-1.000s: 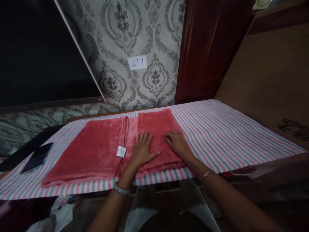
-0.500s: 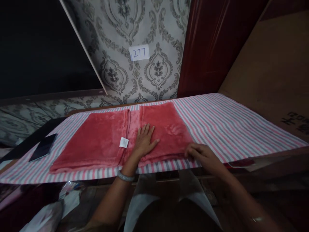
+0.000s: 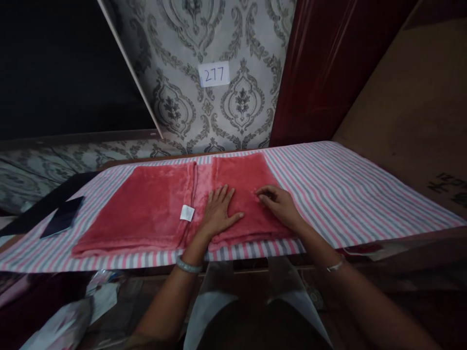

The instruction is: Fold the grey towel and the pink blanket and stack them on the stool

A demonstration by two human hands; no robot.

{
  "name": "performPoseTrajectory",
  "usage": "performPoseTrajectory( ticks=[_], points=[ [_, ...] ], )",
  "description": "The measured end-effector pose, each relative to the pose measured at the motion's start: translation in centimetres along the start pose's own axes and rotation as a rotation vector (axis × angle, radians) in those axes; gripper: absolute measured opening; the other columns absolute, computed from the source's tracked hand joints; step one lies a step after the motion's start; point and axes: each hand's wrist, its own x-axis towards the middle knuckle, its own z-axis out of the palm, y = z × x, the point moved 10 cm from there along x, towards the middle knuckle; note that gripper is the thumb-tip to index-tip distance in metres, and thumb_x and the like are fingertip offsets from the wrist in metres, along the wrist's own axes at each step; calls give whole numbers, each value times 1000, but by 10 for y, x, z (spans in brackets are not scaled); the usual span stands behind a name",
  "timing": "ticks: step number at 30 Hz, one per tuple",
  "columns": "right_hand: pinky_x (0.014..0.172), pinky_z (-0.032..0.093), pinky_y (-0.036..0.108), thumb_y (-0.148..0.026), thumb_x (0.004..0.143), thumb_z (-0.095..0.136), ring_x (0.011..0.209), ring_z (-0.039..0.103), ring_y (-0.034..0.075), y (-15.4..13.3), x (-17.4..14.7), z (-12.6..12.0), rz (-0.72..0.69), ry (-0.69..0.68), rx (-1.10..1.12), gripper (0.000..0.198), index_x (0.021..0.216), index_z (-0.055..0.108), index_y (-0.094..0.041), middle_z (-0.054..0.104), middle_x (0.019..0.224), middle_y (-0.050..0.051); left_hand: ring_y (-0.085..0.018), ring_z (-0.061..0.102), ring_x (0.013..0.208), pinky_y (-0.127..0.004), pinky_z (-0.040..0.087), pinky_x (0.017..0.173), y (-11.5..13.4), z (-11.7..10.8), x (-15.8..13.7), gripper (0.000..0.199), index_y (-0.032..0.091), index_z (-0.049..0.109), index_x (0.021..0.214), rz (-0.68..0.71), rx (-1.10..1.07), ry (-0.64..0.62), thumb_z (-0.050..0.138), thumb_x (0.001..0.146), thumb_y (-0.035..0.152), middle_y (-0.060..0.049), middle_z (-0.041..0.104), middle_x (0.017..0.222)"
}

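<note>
A soft red fleece blanket [image 3: 153, 204] lies with both sides folded inward, leaving a paler strip between the two panels. A white label [image 3: 187, 213] shows at the edge of the left panel. My left hand [image 3: 219, 209] rests flat, fingers spread, across the strip and the inner edge of the right panel. Over the middle of the right panel, my right hand [image 3: 279, 204] has its fingertips drawn together at the fabric's surface. Whatever sits between those fingertips, if anything, is too small to make out.
Under the blanket is a striped cloth [image 3: 335, 189] covering the table. A dark phone [image 3: 63, 217] lies at its left end. A black screen [image 3: 73, 68] stands behind at left, a cardboard box [image 3: 412, 107] at right. Bags [image 3: 69, 321] sit below the front edge.
My right hand has moved from the near right corner of the blanket up and left onto its right panel. My left hand stays in place.
</note>
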Motion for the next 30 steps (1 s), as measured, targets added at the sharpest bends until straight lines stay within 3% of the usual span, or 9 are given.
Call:
performPoseTrajectory(
  ticks=[5, 14, 20, 24, 30],
  points=[
    [62, 49, 27, -12, 75, 56, 60, 62, 15, 47, 17, 8, 91, -32, -169, 14, 83, 63, -21, 66, 65, -3, -33, 19, 153, -57, 13, 124, -2, 1, 1, 92, 17, 33, 155, 2, 18, 8, 55, 84, 71, -16, 25, 165],
    [75, 45, 28, -8, 82, 59, 80, 62, 18, 28, 21, 27, -68, -156, -623, 15, 91, 65, -17, 69, 89, 6, -33, 20, 153, -58, 13, 124, -4, 3, 1, 92, 19, 33, 155, 5, 5, 21, 56, 83, 72, -14, 26, 165],
    [72, 40, 29, -12, 91, 50, 80, 60, 19, 23, 19, 40, -82, -216, -836, 17, 94, 65, -17, 68, 94, 9, -33, 19, 153, -58, 12, 124, -4, 2, 1, 92, 18, 33, 155, -10, -4, 11, 59, 82, 69, -15, 26, 165],
    [70, 39, 29, -12, 89, 50, 78, 59, 20, 28, 22, 34, -46, -127, -829, 16, 90, 65, -17, 69, 89, 10, -33, 19, 153, -58, 12, 124, -4, 3, 1, 92, 17, 34, 155, -14, -5, 8, 59, 83, 68, -15, 26, 165],
    [66, 41, 27, -10, 81, 52, 70, 60, 17, 43, 23, 15, 4, 16, -583, 13, 79, 61, -19, 68, 77, 4, -34, 20, 153, -59, 13, 123, -4, 2, 1, 92, 20, 33, 155, 4, -10, 21, 58, 82, 70, -15, 27, 164]
  ],
)
